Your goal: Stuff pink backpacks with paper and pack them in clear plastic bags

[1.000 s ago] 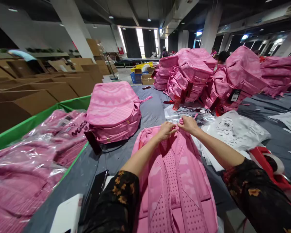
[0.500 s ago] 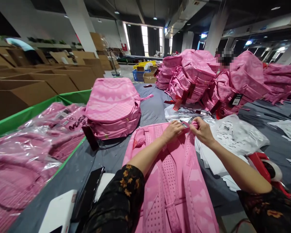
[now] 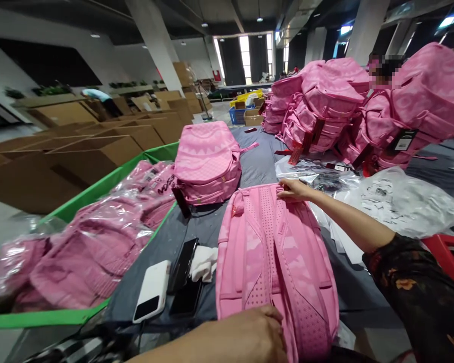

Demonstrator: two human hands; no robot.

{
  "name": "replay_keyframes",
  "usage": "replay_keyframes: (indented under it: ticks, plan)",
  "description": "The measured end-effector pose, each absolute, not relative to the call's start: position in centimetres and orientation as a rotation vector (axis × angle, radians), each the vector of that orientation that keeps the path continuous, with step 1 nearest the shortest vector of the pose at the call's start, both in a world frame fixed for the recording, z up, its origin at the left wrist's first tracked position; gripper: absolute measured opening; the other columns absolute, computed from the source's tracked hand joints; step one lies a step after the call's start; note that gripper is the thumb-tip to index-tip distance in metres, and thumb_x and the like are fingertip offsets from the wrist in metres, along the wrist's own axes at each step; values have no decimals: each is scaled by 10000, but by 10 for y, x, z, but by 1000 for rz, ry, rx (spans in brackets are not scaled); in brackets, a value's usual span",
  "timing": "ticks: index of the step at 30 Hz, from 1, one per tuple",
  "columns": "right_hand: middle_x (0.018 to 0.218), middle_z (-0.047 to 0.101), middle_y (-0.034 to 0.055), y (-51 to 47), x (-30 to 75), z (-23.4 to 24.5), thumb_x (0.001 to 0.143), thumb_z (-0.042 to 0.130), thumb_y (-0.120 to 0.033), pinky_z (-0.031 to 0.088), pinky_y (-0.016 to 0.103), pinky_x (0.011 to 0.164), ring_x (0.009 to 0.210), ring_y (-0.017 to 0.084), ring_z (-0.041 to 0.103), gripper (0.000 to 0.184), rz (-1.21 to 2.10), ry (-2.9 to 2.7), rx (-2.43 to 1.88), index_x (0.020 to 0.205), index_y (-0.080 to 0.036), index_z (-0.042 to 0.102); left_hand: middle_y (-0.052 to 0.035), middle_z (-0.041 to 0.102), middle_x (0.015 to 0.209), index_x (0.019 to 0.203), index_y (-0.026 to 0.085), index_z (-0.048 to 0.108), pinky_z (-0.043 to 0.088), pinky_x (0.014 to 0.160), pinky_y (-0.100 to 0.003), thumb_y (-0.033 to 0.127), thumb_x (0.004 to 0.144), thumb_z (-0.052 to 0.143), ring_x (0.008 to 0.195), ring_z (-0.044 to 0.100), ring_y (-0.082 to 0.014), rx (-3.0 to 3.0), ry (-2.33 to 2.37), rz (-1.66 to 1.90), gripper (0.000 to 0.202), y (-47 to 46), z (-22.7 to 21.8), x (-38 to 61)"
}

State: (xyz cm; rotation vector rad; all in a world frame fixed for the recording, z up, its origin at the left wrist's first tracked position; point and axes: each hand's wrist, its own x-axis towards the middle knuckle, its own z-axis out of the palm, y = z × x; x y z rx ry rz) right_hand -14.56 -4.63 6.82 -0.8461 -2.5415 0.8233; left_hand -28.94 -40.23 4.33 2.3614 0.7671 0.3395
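Note:
A pink backpack (image 3: 230, 262) lies in front of me with its padded back and shoulder straps facing up. At its top edge, my right hand (image 3: 294, 190) is closed with its fingers pinching the fabric near the top handle. My left hand (image 3: 255, 333) is at the lower part of the same backpack, fingers curled in over a shoulder strap (image 3: 278, 267); its fingertips are partly hidden. Just beyond, to the left, a second pink backpack (image 3: 208, 156) lies front side up with a dark hang tag (image 3: 181, 203) at its corner.
A green-edged bin (image 3: 60, 318) of bagged pink backpacks stands left, with open cartons (image 3: 109, 156) behind. A white power bank (image 3: 151, 292) and dark phones (image 3: 184, 264) lie nearby. Stacked backpacks (image 3: 331, 96), a plastic bag (image 3: 408, 201) and a red tape dispenser (image 3: 444, 257) are right.
My left hand has left the top of the backpack and come down to its lower part. My right hand remains at the top edge. The view has turned left.

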Motion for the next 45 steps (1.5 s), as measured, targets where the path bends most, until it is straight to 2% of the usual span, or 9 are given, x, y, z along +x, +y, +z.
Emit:
replay_keyframes:
  ticks: [3, 6, 10, 15, 18, 26, 34, 40, 45]
  plan:
    - [1199, 638, 138, -37, -153, 56, 854, 717, -500, 460, 380, 914, 1082, 288, 595, 454, 312, -2657, -956, 1194, -203, 667, -3, 731, 807, 863, 249, 696, 511, 720, -265, 435, 1012, 506, 735, 658, -143, 2149, 1145, 658, 305, -360, 73, -334]
    - [1435, 545, 184, -34, -154, 39, 946, 589, -503, 408, 450, 1076, 1306, 335, 518, 557, 164, -2667, -1024, 1410, -196, 558, -68, 749, 1038, 1021, 201, 688, 517, 890, -338, 448, 1005, 482, 974, 687, -215, 1866, 1912, 1017, 322, -276, 74, -380]
    - [1343, 622, 155, -35, -152, 15, 971, 528, -460, 400, 450, 1118, 1269, 295, 557, 467, 237, -2596, -912, 1341, -178, 569, -169, 707, 1201, 1126, 132, 666, 475, 1027, -433, 442, 1009, 478, 1206, 637, -309, 1622, 2283, 690, 381, -172, 48, -405]
    - [1183, 673, 132, -41, -151, -4, 906, 609, -396, 505, 446, 994, 1096, 271, 633, 379, 372, -2374, -647, 1217, -179, 592, -126, 580, 1459, 1332, 191, 594, 334, 1210, -462, 333, 852, 720, 1410, 486, -280, 2065, 2012, 889, 517, -144, 6, -386]
    - [1158, 687, 137, -56, -148, -14, 910, 593, -309, 505, 483, 1009, 1108, 283, 634, 299, 325, -2296, -602, 1179, -182, 607, -118, 581, 1441, 1395, 206, 545, 375, 1182, -470, 244, 821, 696, 1366, 513, -274, 2216, 1919, 1010, 595, -166, -14, -383]
    - [1184, 706, 124, -129, -111, -42, 1004, 468, -200, 505, 464, 1044, 1186, 261, 609, 272, 198, -2457, -607, 1194, -204, 662, -110, 642, 1256, 1210, 194, 634, 456, 1061, -437, 335, 930, 596, 1171, 583, -271, 2407, 1765, 751, 316, -217, -32, -384]
    - [1077, 742, 72, -64, -146, -39, 912, 579, -200, 509, 362, 911, 1034, 248, 650, 219, 448, -2639, -1001, 1075, -191, 725, -149, 640, 1232, 1231, 161, 655, 452, 1025, -489, 375, 882, 646, 1182, 556, -345, 2163, 2040, 416, 410, -153, -47, -378]
    - [1277, 683, 97, -34, -168, -40, 950, 510, -211, 479, 372, 1016, 1155, 244, 619, 358, 517, -2605, -1170, 1282, -179, 639, -160, 616, 1381, 1338, 170, 591, 428, 1098, -467, 527, 939, 556, 1268, 573, -328, 1913, 1875, 397, 536, -122, -27, -388]
    - [1312, 630, 167, -45, -182, -49, 1016, 441, -262, 467, 447, 1035, 1186, 301, 579, 358, 276, -2649, -1325, 1326, -177, 600, -197, 291, 1669, 1595, 203, 310, 188, 1219, -634, 758, 881, 517, 1556, 197, -444, 1967, 1877, 405, 928, -155, -30, -344]
